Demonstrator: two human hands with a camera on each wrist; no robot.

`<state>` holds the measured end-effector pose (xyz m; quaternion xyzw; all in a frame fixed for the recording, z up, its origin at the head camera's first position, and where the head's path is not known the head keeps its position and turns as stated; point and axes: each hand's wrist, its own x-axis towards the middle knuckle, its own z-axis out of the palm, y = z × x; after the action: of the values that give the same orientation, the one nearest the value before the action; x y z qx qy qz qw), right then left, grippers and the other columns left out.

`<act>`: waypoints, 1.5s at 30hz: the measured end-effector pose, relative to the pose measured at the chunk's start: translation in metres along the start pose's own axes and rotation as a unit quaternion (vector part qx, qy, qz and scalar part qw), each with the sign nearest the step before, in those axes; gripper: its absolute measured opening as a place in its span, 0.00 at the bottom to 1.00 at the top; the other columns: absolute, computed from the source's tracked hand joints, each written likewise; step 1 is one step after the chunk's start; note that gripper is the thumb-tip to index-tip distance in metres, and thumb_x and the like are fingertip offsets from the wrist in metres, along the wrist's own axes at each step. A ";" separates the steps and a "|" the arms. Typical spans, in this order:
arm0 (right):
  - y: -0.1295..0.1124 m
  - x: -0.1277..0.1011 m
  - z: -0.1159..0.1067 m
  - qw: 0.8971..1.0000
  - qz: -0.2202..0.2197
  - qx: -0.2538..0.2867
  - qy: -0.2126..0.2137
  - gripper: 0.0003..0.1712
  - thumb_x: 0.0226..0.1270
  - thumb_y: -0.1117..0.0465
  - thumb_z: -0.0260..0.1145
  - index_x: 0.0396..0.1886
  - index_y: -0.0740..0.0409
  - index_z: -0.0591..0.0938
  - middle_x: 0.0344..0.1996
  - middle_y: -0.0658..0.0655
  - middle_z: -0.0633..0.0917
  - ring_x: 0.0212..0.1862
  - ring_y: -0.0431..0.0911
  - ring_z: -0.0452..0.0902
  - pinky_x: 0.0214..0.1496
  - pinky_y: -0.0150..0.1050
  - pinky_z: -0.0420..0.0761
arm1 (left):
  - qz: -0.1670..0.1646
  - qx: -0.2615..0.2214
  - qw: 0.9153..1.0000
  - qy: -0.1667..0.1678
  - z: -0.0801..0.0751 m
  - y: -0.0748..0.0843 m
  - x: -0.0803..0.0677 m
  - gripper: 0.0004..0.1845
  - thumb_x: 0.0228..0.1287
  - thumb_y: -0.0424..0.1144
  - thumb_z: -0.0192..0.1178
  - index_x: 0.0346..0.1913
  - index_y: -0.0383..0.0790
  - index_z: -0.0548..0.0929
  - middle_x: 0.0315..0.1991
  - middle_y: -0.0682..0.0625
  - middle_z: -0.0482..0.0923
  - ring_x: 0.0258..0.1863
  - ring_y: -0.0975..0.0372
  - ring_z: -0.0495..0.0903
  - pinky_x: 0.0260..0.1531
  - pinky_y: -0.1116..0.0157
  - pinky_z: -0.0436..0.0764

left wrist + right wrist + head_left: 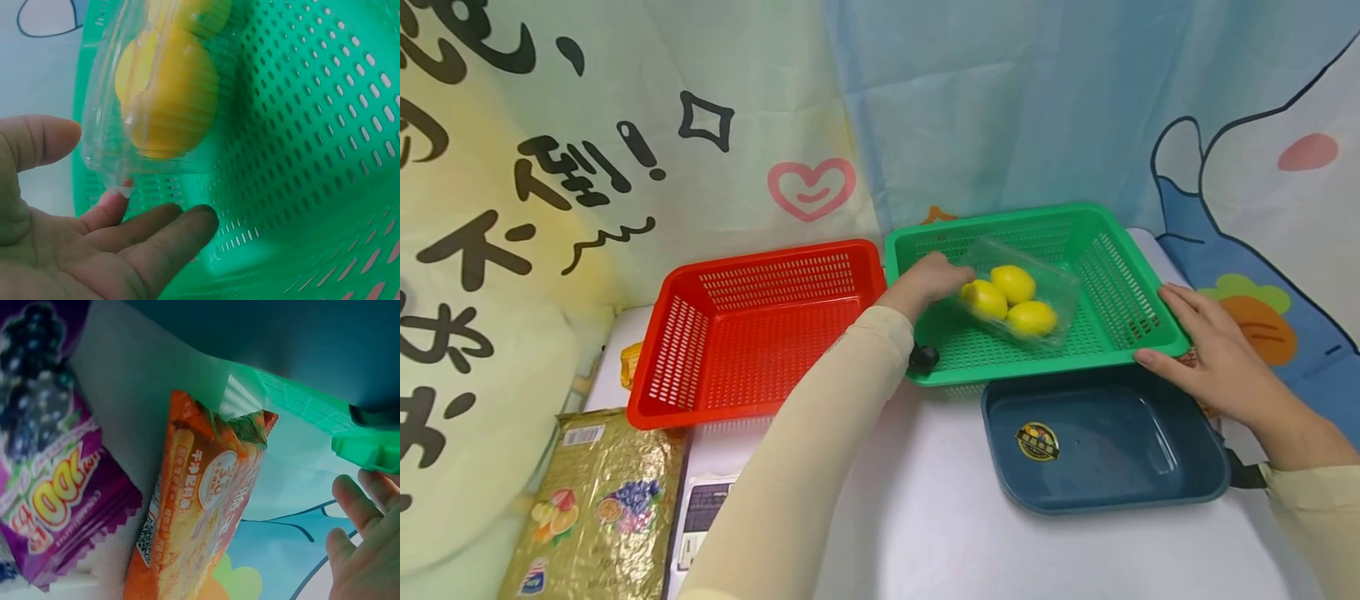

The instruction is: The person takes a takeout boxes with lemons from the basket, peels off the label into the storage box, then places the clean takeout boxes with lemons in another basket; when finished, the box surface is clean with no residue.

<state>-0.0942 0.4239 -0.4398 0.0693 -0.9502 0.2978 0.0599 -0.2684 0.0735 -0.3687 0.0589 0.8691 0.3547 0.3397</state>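
A clear plastic box (1060, 287) of yellow lemons (1032, 318) sits tilted inside the green basket (1000, 367). My left hand (931, 279) is at the box's left end. In the left wrist view the left hand (81, 231) has its thumb and fingers spread around the end of the box (103, 125), one fingertip at its lower corner. My right hand (1213, 358) rests on the green basket's right front corner, thumb on the near rim. In the right wrist view its straight fingers (356, 503) touch that corner from outside.
A red basket (752, 412) stands to the left. In front of the green basket is a dark blue tray (1097, 483). A gold fruit-print packet (595, 508) lies at far left. An orange snack packet (194, 506) and a purple grape packet (94, 494) show near the right hand.
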 end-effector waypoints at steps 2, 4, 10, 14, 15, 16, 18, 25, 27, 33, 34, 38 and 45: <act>0.000 -0.001 0.000 1.000 0.000 0.001 0.000 0.56 0.70 0.52 0.72 0.86 0.58 0.49 0.84 0.69 0.49 0.81 0.73 0.42 0.81 0.77 0.40 | -0.002 0.000 1.000 -0.004 0.001 0.000 0.001 0.41 0.80 0.56 0.49 0.85 0.43 0.50 0.86 0.50 0.49 0.74 0.54 0.68 0.72 0.55 0.75; 0.000 -0.001 0.001 1.000 -0.001 0.002 0.002 0.56 0.70 0.52 0.72 0.86 0.58 0.50 0.84 0.69 0.49 0.81 0.73 0.42 0.81 0.77 0.40 | -0.006 0.004 1.000 -0.004 0.001 0.000 0.001 0.41 0.80 0.58 0.49 0.85 0.43 0.51 0.86 0.50 0.50 0.78 0.54 0.66 0.74 0.54 0.74; 0.000 -0.001 0.003 1.000 -0.009 -0.004 0.005 0.55 0.70 0.51 0.72 0.86 0.58 0.50 0.84 0.69 0.50 0.81 0.72 0.43 0.82 0.75 0.41 | -0.023 0.048 0.999 -0.008 0.002 0.000 0.004 0.43 0.79 0.67 0.42 0.85 0.45 0.54 0.86 0.50 0.51 0.83 0.54 0.58 0.81 0.54 0.64; -0.001 -0.001 0.003 1.000 -0.012 -0.008 0.008 0.55 0.70 0.50 0.72 0.86 0.58 0.50 0.84 0.68 0.50 0.81 0.71 0.44 0.82 0.75 0.42 | -0.023 0.066 0.997 -0.019 0.004 0.000 0.005 0.44 0.77 0.72 0.35 0.84 0.47 0.56 0.86 0.51 0.51 0.84 0.55 0.57 0.82 0.54 0.62; -0.001 -0.002 0.002 1.000 -0.012 -0.009 0.008 0.55 0.70 0.50 0.72 0.86 0.58 0.50 0.84 0.68 0.50 0.81 0.71 0.44 0.82 0.75 0.42 | -0.023 0.066 0.997 -0.022 0.004 0.000 0.005 0.45 0.77 0.73 0.34 0.84 0.48 0.57 0.86 0.51 0.51 0.84 0.55 0.56 0.83 0.54 0.62; -0.001 -0.002 0.002 1.000 -0.012 -0.009 0.009 0.55 0.70 0.50 0.72 0.86 0.58 0.50 0.84 0.69 0.50 0.81 0.71 0.44 0.82 0.75 0.42 | -0.022 0.065 0.997 -0.023 0.005 0.000 0.005 0.45 0.77 0.74 0.33 0.84 0.48 0.56 0.86 0.51 0.51 0.84 0.54 0.56 0.83 0.54 0.62; 0.000 -0.003 0.003 1.000 -0.010 -0.010 0.010 0.55 0.71 0.50 0.71 0.86 0.59 0.50 0.84 0.69 0.51 0.81 0.71 0.45 0.82 0.74 0.42 | -0.024 0.054 0.998 -0.021 0.005 0.001 0.005 0.46 0.75 0.75 0.33 0.84 0.49 0.56 0.86 0.51 0.51 0.84 0.54 0.56 0.82 0.53 0.62; 0.001 -0.004 0.005 1.000 -0.009 -0.020 0.010 0.55 0.72 0.48 0.70 0.86 0.60 0.50 0.84 0.70 0.50 0.81 0.71 0.45 0.83 0.73 0.41 | -0.012 -0.011 1.000 0.010 0.003 0.003 -0.001 0.52 0.70 0.79 0.39 0.86 0.50 0.47 0.87 0.54 0.46 0.85 0.55 0.52 0.83 0.51 0.60; 0.001 -0.002 0.006 1.000 -0.013 -0.023 0.011 0.55 0.72 0.48 0.70 0.86 0.60 0.50 0.84 0.70 0.51 0.81 0.71 0.45 0.83 0.73 0.42 | 0.002 -0.022 0.999 0.024 0.001 0.004 -0.004 0.54 0.68 0.80 0.40 0.86 0.51 0.45 0.87 0.54 0.46 0.85 0.55 0.52 0.83 0.50 0.60; 0.001 0.006 0.008 0.999 -0.023 -0.030 0.005 0.54 0.72 0.47 0.70 0.85 0.61 0.51 0.83 0.70 0.53 0.79 0.72 0.47 0.82 0.73 0.44 | 0.049 -0.058 0.995 0.063 -0.010 0.003 -0.018 0.55 0.66 0.82 0.43 0.86 0.53 0.47 0.85 0.53 0.52 0.83 0.54 0.58 0.81 0.48 0.64; 0.001 0.006 0.008 0.999 -0.023 -0.033 0.003 0.54 0.72 0.47 0.70 0.85 0.60 0.51 0.83 0.70 0.53 0.79 0.72 0.48 0.82 0.74 0.44 | 0.059 -0.062 0.994 0.067 -0.013 0.003 -0.020 0.55 0.66 0.81 0.43 0.86 0.52 0.48 0.85 0.52 0.53 0.82 0.54 0.59 0.80 0.47 0.65; 0.004 0.009 0.003 0.997 -0.025 -0.071 -0.004 0.55 0.71 0.45 0.70 0.85 0.63 0.53 0.82 0.71 0.55 0.77 0.74 0.51 0.80 0.74 0.48 | 0.087 -0.081 0.990 0.078 -0.023 0.003 -0.030 0.53 0.67 0.80 0.45 0.85 0.53 0.50 0.85 0.52 0.53 0.82 0.54 0.60 0.79 0.47 0.66; 0.000 0.016 -0.012 0.991 -0.020 -0.133 -0.022 0.52 0.72 0.42 0.67 0.81 0.69 0.58 0.77 0.76 0.61 0.72 0.74 0.56 0.74 0.77 0.55 | 0.094 -0.106 0.984 0.106 -0.048 -0.006 -0.055 0.51 0.68 0.77 0.49 0.85 0.55 0.51 0.84 0.52 0.55 0.81 0.55 0.60 0.79 0.47 0.67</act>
<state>-0.1094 0.4293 -0.4279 0.0865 -0.9809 0.1654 0.0540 -0.2565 0.0224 -0.3179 0.0662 0.8484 0.4793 0.2146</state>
